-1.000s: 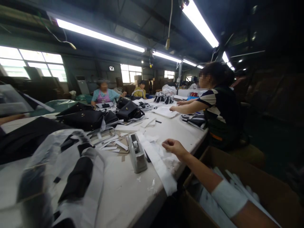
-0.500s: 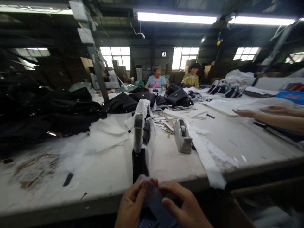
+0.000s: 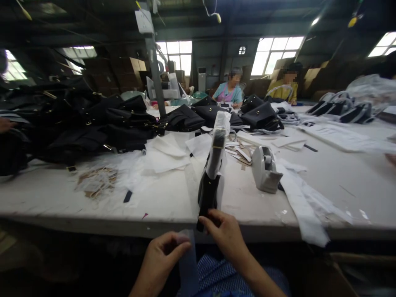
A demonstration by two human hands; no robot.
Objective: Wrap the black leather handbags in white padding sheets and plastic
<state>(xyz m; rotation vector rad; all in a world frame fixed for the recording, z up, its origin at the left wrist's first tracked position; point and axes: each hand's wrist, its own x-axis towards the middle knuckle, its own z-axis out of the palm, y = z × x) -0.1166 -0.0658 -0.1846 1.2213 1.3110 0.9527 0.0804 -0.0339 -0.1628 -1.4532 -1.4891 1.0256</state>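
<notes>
A black bag partly wrapped in clear plastic (image 3: 213, 173) stands edge-on at the near edge of the white table (image 3: 173, 202). My right hand (image 3: 223, 232) grips its lower end with closed fingers. My left hand (image 3: 162, 253), lower and to the left, pinches a strip of clear film or tape (image 3: 187, 264) that hangs over my blue checked lap. A grey tape dispenser (image 3: 265, 169) sits on the table just right of the bag.
Black bags (image 3: 93, 123) are heaped at the left and back. White paper sheets (image 3: 167, 154), card scraps (image 3: 95, 181) and a long white strip (image 3: 303, 206) lie about. A steel post (image 3: 154, 70) rises mid-table. Two people (image 3: 230, 90) sit at the far end.
My view swung left from the cardboard box to face the table. Both hands came together at the near edge; my right hand now holds the bag's end and the left holds the strip apart.
</notes>
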